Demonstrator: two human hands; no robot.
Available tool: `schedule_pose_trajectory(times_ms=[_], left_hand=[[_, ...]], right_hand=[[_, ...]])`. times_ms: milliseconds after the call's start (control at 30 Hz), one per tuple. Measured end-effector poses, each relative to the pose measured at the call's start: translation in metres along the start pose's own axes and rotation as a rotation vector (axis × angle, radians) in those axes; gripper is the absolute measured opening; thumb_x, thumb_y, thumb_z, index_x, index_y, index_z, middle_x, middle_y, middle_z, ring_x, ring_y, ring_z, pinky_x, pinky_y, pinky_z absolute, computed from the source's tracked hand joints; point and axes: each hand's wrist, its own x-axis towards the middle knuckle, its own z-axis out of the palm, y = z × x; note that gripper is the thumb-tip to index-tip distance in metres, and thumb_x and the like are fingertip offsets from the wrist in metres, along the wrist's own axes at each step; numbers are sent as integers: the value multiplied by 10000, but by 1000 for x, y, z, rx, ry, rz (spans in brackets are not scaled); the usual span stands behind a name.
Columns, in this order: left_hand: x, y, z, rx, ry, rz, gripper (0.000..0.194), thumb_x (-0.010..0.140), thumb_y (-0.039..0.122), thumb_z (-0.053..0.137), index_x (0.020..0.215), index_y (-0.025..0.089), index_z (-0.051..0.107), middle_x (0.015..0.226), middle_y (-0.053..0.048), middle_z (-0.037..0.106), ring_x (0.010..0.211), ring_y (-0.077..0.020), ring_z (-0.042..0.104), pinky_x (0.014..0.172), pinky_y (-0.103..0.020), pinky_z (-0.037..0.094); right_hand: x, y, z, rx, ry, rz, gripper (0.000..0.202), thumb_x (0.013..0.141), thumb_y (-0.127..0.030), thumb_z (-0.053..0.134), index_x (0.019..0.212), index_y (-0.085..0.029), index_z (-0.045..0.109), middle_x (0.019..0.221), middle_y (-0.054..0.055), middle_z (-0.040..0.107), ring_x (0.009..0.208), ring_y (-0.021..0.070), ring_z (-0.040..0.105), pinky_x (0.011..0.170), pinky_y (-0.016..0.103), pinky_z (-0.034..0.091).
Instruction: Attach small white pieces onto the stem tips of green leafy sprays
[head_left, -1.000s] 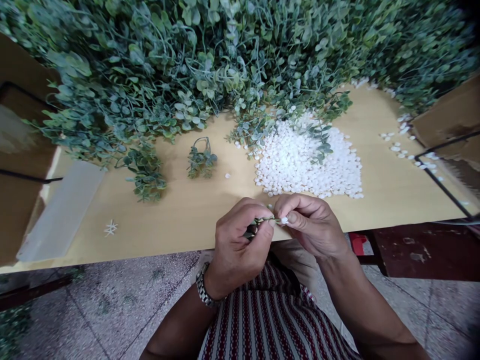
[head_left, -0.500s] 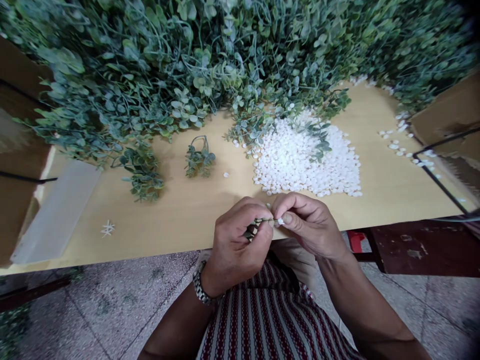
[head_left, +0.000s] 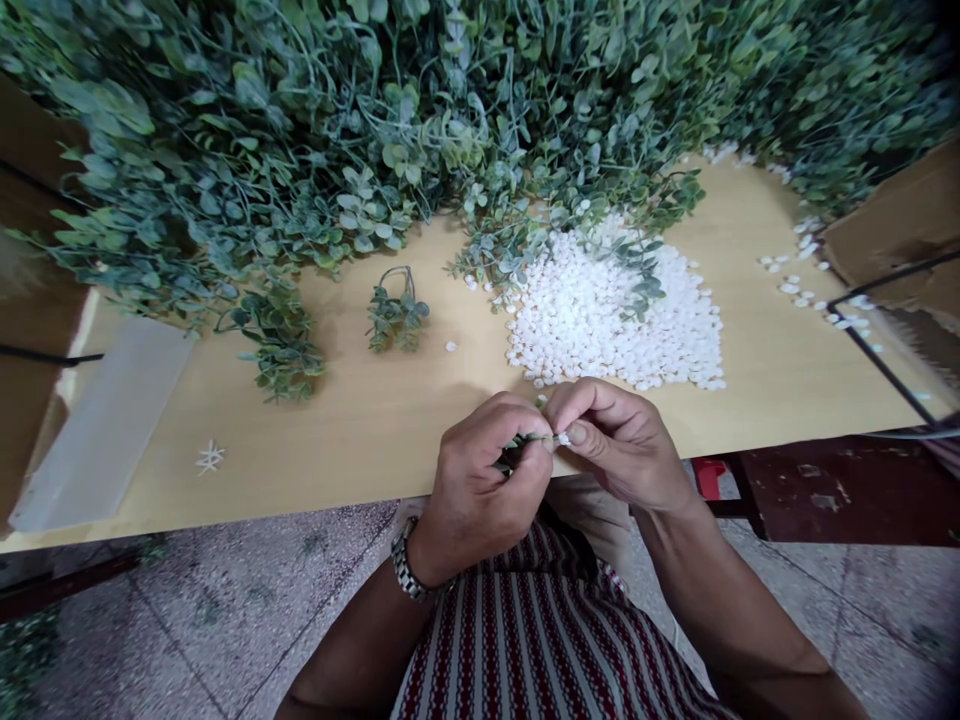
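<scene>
Near the table's front edge my left hand (head_left: 491, 480) is closed on a green sprig (head_left: 514, 452), whose stem end points right between thumb and forefinger. My right hand (head_left: 622, 445) meets it there, pinching a small white piece (head_left: 562, 438) at the stem's tip. Most of the sprig is hidden inside my left fingers. Behind my hands lies a heap of small white pieces (head_left: 607, 310) with some leaves over it. Left of the heap are a small leafy sprig (head_left: 397, 318) and a larger bunch (head_left: 281, 345).
A big mass of green foliage (head_left: 315, 130) covers the back of the table (head_left: 337, 430). At left lie a translucent strip (head_left: 105, 430) and a white star-shaped piece (head_left: 210, 457). Cardboard (head_left: 900, 235) with a black wire frame stands at right, near scattered white pieces.
My left hand has moved slightly right, closer to my right hand, with the sprig in it. My right hand keeps its pinch. The view has shifted a little.
</scene>
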Motion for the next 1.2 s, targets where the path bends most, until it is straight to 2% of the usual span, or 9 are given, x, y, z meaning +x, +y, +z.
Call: schedule_pose_trajectory(times_ms=[233, 633, 867, 1033, 1200], left_hand=[[1, -1, 0, -8, 9, -4, 169, 742, -3, 493, 734, 158, 543, 704, -11, 552, 652, -102, 523, 590, -221, 441], [0, -5, 0, -14, -12, -2, 158, 756, 16, 487, 731, 163, 540, 706, -13, 553, 649, -107, 521, 591, -229, 443], [1, -5, 0, -33, -15, 4, 154, 764, 19, 498, 732, 162, 545, 706, -10, 554, 658, -106, 525, 598, -223, 445], [2, -5, 1, -64, -11, 1, 141, 770, 26, 509, 732, 155, 553, 709, -12, 555, 668, -108, 528, 608, -227, 445], [2, -7, 0, -107, -20, -44, 135, 771, 30, 534, 742, 153, 580, 726, -15, 564, 681, -110, 529, 627, -237, 438]], right_hand=[[1, 0, 0, 13, -17, -13, 82, 781, -258, 655, 741, -191, 631, 672, 2, 588, 636, 123, 528, 615, 275, 414], [0, -2, 4, -24, 61, 2, 119, 760, -285, 676, 714, -189, 623, 649, -1, 583, 612, 118, 520, 590, 265, 417], [2, -1, 3, -41, 41, 8, 124, 766, -287, 671, 715, -190, 612, 654, -4, 568, 612, 114, 508, 587, 258, 413], [2, 2, 2, -18, 32, -12, 107, 767, -260, 673, 722, -191, 605, 654, -16, 544, 607, 103, 480, 573, 243, 384], [1, 3, 5, -45, 73, -52, 58, 778, -231, 665, 753, -197, 625, 686, -9, 572, 631, 104, 514, 596, 245, 407]])
